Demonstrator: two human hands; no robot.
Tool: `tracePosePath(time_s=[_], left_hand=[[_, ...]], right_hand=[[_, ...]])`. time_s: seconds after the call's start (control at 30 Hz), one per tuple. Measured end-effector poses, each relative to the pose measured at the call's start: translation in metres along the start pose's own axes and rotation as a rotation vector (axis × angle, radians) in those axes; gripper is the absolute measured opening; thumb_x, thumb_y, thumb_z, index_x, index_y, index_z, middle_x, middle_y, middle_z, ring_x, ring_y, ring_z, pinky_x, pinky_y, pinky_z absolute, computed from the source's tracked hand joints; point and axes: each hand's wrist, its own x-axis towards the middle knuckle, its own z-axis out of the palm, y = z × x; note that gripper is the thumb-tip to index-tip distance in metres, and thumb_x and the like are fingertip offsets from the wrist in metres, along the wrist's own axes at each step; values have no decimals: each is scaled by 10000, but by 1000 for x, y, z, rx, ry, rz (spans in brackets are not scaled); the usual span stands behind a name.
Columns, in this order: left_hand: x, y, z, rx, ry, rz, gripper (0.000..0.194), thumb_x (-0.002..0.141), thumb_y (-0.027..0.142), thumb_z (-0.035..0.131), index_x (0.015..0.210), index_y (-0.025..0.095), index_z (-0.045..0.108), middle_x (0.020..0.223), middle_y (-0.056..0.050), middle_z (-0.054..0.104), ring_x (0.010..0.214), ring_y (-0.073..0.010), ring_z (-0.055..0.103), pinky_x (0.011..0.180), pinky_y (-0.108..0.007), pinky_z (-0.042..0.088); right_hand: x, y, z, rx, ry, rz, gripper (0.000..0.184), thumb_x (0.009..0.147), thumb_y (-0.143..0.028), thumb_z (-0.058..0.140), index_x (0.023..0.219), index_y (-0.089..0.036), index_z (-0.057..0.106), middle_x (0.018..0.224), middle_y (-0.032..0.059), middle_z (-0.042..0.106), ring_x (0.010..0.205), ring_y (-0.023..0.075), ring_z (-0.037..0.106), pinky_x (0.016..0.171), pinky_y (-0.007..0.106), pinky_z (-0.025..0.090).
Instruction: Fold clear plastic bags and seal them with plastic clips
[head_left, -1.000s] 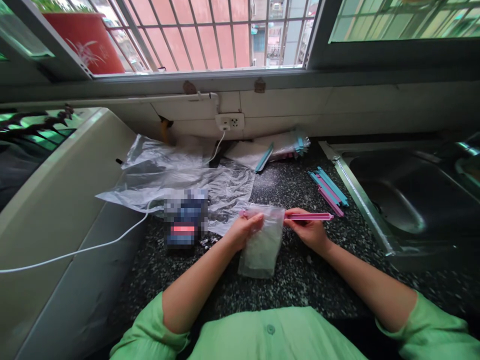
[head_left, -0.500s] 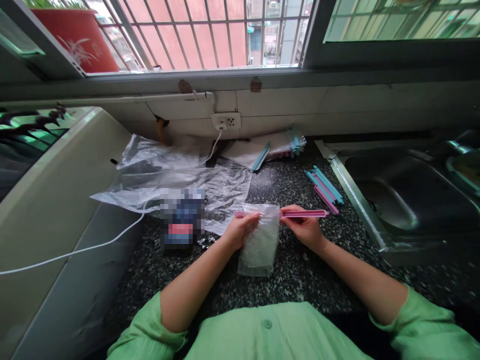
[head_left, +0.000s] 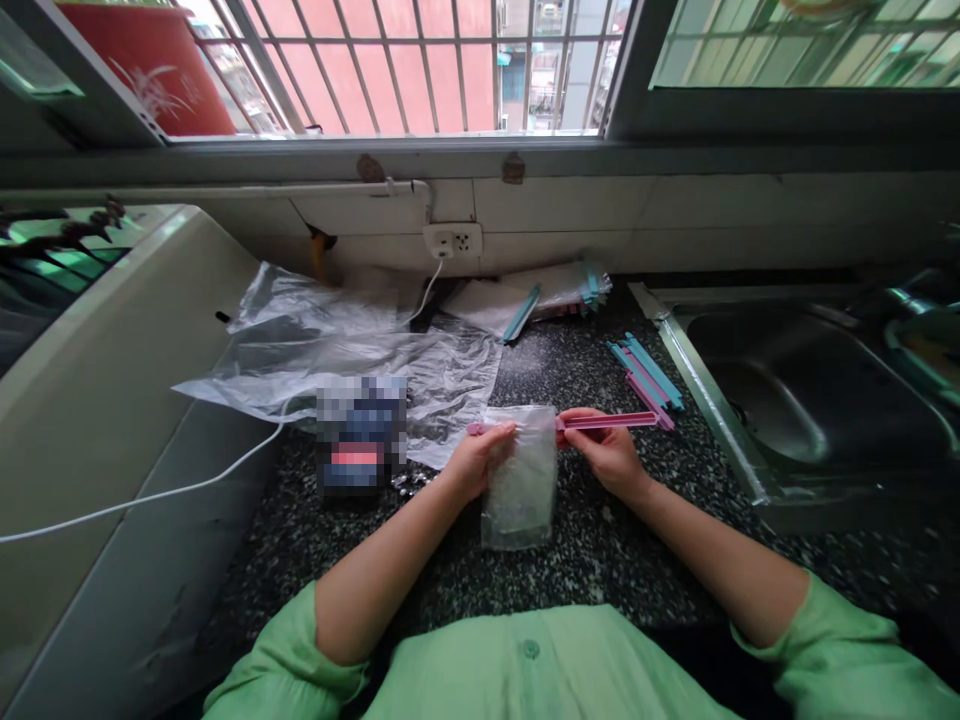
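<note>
A small clear plastic bag (head_left: 521,480) lies on the dark speckled counter (head_left: 600,560) in front of me. My left hand (head_left: 480,462) pinches the bag's top left corner, where the end of a pink clip shows. My right hand (head_left: 606,452) grips the pink sealing clip (head_left: 607,421), which runs along the bag's top edge and sticks out to the right.
Loose blue and pink clips (head_left: 646,372) lie near the steel sink (head_left: 810,390) on the right. Crumpled clear plastic sheets (head_left: 352,340), a blurred dark object (head_left: 361,448) and a white cable (head_left: 150,495) lie at left. More bags and clips (head_left: 547,292) sit below the wall socket (head_left: 452,241).
Both hands, the bag and the pink clip have shifted slightly left and up in the picture, along with the whole view. The grip looks unchanged.
</note>
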Motion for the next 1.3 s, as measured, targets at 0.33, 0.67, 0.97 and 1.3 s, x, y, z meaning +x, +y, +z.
tracePosePath(time_s=[0.33,0.67,0.97,1.3], left_hand=[[-4,2,4,24,16,-7,306,420,323,791,577,111,636,515,-2,601,470,-90,509,519,-219,388],[-5,-1,4,118,25,90,336,401,354,797,489,124,568,438,49,500,414,-47,399,446,-193,287],[0,-11,-4,270,-4,197,334,503,418,750,551,115,619,449,49,482,428,-47,361,448,-196,264],[-7,-8,1,545,-72,319,317,576,406,689,715,122,705,656,-28,667,617,-140,546,624,-248,421]], right_hand=[[-5,-4,4,-69,52,-152,183,719,-306,664,863,-220,591,878,21,652,798,149,635,701,284,553],[-4,-2,-5,-315,-52,-375,156,756,-228,626,904,-252,670,888,35,646,807,148,599,736,294,509],[-4,-3,4,34,15,78,427,603,-335,750,985,-238,585,825,10,624,762,137,598,654,244,515],[-6,-3,9,-3,101,206,269,648,-430,681,674,-181,584,570,-34,550,498,86,476,481,213,418]])
